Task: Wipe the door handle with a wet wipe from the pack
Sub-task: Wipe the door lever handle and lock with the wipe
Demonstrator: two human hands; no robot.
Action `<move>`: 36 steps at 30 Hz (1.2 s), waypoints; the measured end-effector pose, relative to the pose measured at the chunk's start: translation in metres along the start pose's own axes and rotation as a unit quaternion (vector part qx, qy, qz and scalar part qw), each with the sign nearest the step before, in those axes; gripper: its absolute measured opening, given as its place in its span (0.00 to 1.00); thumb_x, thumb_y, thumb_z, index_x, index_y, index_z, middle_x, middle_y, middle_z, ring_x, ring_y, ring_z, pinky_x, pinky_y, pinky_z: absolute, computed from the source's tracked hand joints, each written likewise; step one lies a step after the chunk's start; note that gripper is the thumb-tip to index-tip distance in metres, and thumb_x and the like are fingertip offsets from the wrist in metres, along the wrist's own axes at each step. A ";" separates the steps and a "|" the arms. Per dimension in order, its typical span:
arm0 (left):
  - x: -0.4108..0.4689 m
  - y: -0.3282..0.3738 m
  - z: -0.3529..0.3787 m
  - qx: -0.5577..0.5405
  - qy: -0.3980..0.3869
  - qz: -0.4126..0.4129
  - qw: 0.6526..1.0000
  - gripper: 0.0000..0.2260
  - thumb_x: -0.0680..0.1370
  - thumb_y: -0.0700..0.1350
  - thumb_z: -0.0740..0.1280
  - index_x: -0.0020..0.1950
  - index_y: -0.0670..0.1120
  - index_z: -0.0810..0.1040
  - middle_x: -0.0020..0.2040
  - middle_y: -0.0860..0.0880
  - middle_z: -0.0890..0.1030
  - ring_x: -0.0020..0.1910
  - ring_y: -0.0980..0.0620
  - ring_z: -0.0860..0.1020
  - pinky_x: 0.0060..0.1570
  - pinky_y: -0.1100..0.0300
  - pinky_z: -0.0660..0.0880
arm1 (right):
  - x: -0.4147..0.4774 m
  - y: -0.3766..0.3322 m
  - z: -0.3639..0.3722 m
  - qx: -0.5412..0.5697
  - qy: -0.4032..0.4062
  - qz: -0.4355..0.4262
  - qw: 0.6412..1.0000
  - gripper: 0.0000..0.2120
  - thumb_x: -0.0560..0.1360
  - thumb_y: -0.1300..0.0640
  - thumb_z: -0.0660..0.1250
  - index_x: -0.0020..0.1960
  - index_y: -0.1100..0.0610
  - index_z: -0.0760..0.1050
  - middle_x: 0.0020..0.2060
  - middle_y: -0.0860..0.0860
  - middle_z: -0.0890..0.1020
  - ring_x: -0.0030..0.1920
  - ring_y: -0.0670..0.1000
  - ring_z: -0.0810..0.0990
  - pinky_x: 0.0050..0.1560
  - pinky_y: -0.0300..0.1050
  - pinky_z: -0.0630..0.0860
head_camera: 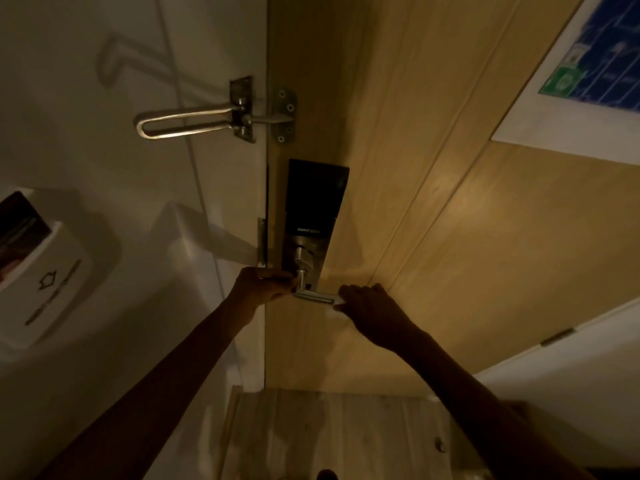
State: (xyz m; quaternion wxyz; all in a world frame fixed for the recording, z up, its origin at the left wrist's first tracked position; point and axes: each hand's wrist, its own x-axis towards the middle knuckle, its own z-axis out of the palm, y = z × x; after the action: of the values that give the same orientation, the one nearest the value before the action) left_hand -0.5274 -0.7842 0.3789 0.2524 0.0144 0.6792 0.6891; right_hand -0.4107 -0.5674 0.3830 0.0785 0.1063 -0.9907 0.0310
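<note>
A silver lever door handle (313, 295) sticks out of a black and metal smart lock (313, 209) on a light wooden door (450, 237). My right hand (367, 308) is closed around the free end of the lever, with a bit of white wet wipe (337, 302) showing between its fingers and the metal. My left hand (263, 285) rests by the base of the lever at the door's edge; what it holds is hidden in the dim light. The wipe pack is not in view.
A metal swing-bar door guard (194, 123) is fixed above the lock across the white frame (221, 188). A white key-card holder (41, 271) hangs on the left wall. A blue evacuation sign (595, 64) is on the door's upper right. Wooden floor (329, 434) lies below.
</note>
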 end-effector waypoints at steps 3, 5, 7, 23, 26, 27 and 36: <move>0.000 0.001 -0.001 -0.010 -0.006 -0.007 1.000 0.16 0.69 0.34 0.74 0.55 0.32 0.80 0.48 0.38 0.83 0.37 0.55 0.84 0.35 0.68 0.78 | 0.012 -0.018 0.000 0.000 -0.015 -0.013 1.000 0.17 0.80 0.48 0.51 0.56 0.58 0.71 0.44 0.55 0.81 0.41 0.55 0.79 0.49 0.49 0.69; 0.000 0.003 0.001 -0.026 -0.007 -0.021 0.999 0.15 0.69 0.33 0.73 0.54 0.32 0.80 0.46 0.39 0.83 0.36 0.54 0.84 0.34 0.67 0.79 | 0.027 -0.039 0.006 0.023 -0.023 0.003 0.999 0.13 0.81 0.51 0.55 0.58 0.58 0.70 0.47 0.56 0.81 0.44 0.56 0.80 0.52 0.50 0.69; -0.001 0.007 0.003 -0.037 -0.008 -0.029 0.999 0.13 0.69 0.31 0.73 0.52 0.33 0.80 0.43 0.41 0.83 0.34 0.54 0.84 0.33 0.66 0.79 | 0.033 -0.047 0.006 0.055 -0.019 0.020 0.998 0.14 0.80 0.50 0.55 0.59 0.58 0.70 0.49 0.56 0.81 0.45 0.56 0.80 0.51 0.49 0.67; -0.003 0.005 0.004 -0.066 -0.004 -0.034 0.997 0.10 0.69 0.31 0.72 0.50 0.34 0.81 0.42 0.41 0.84 0.36 0.52 0.84 0.35 0.65 0.80 | 0.006 -0.010 -0.007 0.040 -0.019 -0.012 0.999 0.15 0.80 0.49 0.54 0.56 0.59 0.72 0.43 0.55 0.80 0.38 0.53 0.79 0.40 0.45 0.70; -0.006 0.004 0.006 -0.078 0.000 -0.030 0.996 0.09 0.70 0.30 0.71 0.49 0.34 0.81 0.40 0.42 0.83 0.34 0.53 0.84 0.33 0.66 0.79 | 0.001 0.001 -0.003 0.014 -0.021 -0.002 1.000 0.15 0.80 0.48 0.53 0.56 0.57 0.71 0.44 0.53 0.79 0.40 0.53 0.78 0.45 0.46 0.69; -0.005 0.004 0.006 -0.080 -0.002 -0.030 0.996 0.09 0.70 0.29 0.71 0.49 0.34 0.81 0.39 0.43 0.84 0.34 0.53 0.84 0.33 0.66 0.79 | 0.003 -0.005 0.000 0.011 -0.012 -0.006 1.000 0.14 0.80 0.49 0.54 0.56 0.57 0.71 0.43 0.53 0.79 0.40 0.54 0.78 0.45 0.46 0.68; -0.003 0.001 0.003 -0.064 -0.002 -0.019 0.998 0.12 0.70 0.32 0.72 0.53 0.33 0.80 0.46 0.40 0.83 0.37 0.54 0.84 0.36 0.67 0.80 | 0.008 -0.007 0.002 0.007 -0.007 -0.033 0.999 0.11 0.80 0.51 0.57 0.57 0.57 0.70 0.42 0.53 0.80 0.39 0.53 0.78 0.44 0.46 0.67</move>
State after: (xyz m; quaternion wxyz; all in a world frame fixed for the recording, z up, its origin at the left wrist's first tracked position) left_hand -0.5240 -0.7825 0.3814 0.2675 -0.0134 0.6336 0.7258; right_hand -0.4170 -0.5761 0.3823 0.0718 0.1398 -0.9870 0.0348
